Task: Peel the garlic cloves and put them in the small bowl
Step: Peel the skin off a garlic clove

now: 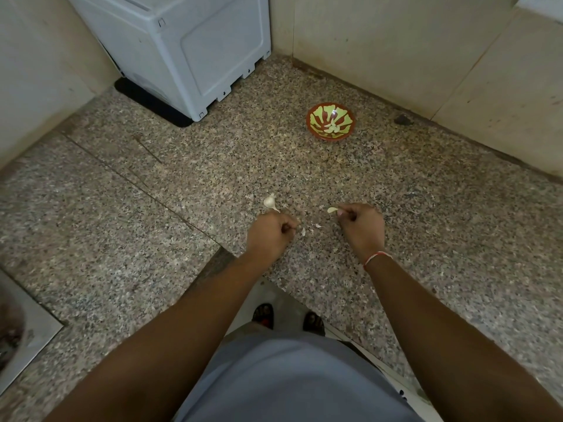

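A small red and yellow-green bowl (331, 121) stands on the granite counter (152, 208) toward the back right, with a few pale peeled cloves (331, 128) at its bottom. My left hand (271, 231) is curled over the counter and pinches a garlic piece with papery skin (270, 202) that sticks out past its fingers. My right hand (362, 225) pinches a pale garlic clove (332, 210) at its fingertips. The two hands are apart, well in front of the bowl. Small bits of peel (303, 231) lie on the counter between them.
A white plastic appliance (189, 47) stands on a black mat at the back left. Tiled walls close the corner behind the bowl. A steel sink edge (27, 330) shows at the lower left. The counter's front edge cuts in near my body, with my feet below.
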